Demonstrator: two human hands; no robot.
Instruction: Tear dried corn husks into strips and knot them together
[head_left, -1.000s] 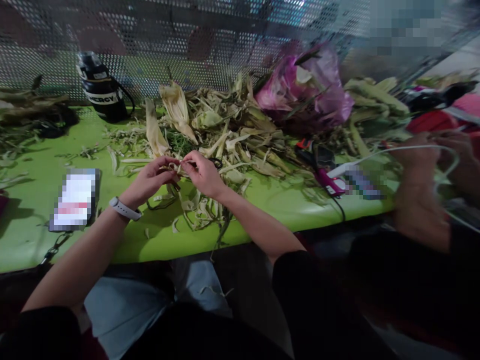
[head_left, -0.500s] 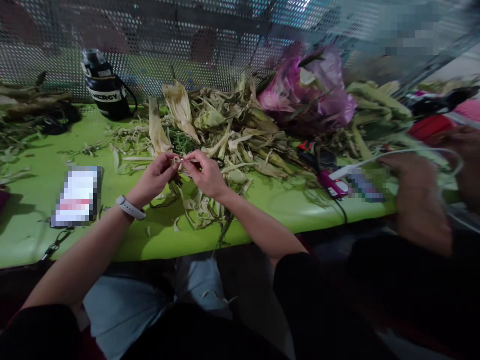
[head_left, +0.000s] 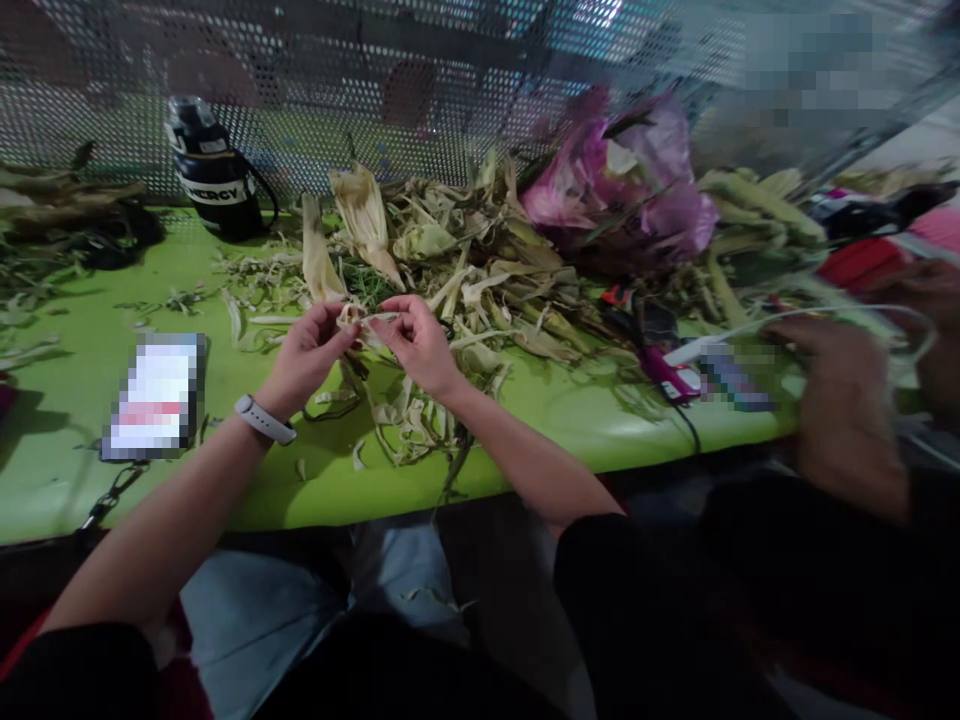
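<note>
my left hand point(head_left: 311, 345) and right hand point(head_left: 421, 350) are pinching a pale, thin, curled plant strip point(head_left: 352, 314) between them, while a tan, leafy pile of dry husks point(head_left: 491, 240) is lying at one o'clock.

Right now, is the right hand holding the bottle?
No, the right hand pinches a pale strip, and the bottle stands apart.

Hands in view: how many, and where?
4: the person's left hand and right hand, pinching a pale strip near centre; a co-worker's nearer hand and farther hand, both blurred, at far right.
</note>
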